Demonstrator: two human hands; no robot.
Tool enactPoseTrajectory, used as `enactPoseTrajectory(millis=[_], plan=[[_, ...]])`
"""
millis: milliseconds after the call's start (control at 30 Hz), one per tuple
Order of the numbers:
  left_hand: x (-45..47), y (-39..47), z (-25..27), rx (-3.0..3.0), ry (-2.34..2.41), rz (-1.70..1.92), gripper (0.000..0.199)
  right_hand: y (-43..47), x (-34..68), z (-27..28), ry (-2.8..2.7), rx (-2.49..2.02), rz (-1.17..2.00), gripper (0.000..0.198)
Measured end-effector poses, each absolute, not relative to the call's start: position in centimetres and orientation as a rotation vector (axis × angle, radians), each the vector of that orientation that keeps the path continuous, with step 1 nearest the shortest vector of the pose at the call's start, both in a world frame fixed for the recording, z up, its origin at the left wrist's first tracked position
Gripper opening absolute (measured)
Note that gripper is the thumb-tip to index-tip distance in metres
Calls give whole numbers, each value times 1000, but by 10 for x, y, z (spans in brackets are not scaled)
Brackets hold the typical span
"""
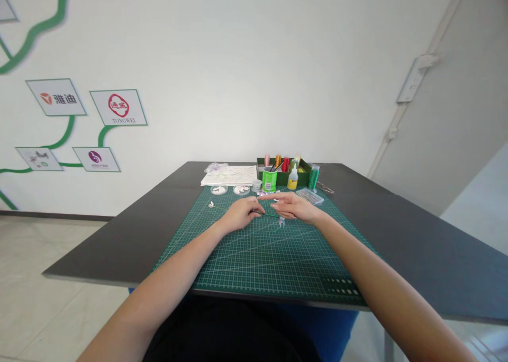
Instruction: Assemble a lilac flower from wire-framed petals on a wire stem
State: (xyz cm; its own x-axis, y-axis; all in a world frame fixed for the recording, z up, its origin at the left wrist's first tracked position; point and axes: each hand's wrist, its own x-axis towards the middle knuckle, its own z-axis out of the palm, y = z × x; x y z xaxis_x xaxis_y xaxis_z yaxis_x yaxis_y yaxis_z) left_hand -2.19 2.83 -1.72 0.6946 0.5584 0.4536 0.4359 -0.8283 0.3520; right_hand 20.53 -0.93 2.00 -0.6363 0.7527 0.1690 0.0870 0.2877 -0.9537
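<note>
My left grip (241, 214) is closed down to a pinch, thumb and fingers drawn together on a thin green stem (271, 215). The stem comes out on the right side of that pinch and runs low above the mat toward my other hand. On the left of the same grip a fine stalk leads out to a small white flower (211, 205); my hand covers the middle, so I cannot tell whether both ends are one piece.

My right grip (293, 207) is loosely parted, index finger stretched leftward near my left knuckles, the others curled; I cannot tell whether it has hold of anything. A small pale scrap (281, 222) sits just below it.

Under both lies a green cutting mat (254, 267). Beyond my hands stand two shallow dishes (218, 193), a green can (269, 183), a glue bottle (292, 179) and a dark green box (282, 180) of thread spools (286, 164), all on the black tabletop (119, 251).
</note>
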Motion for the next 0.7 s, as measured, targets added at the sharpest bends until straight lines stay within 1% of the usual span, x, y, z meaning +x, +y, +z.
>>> enactPoseTrajectory(millis=[467,700], plan=[[-21,25,-15,2659,755,767,18,1,214,13,-1928,-735,1358,58],[-19,22,-9,2593,715,793,13,4,218,12,-1926,-735,1327,59]])
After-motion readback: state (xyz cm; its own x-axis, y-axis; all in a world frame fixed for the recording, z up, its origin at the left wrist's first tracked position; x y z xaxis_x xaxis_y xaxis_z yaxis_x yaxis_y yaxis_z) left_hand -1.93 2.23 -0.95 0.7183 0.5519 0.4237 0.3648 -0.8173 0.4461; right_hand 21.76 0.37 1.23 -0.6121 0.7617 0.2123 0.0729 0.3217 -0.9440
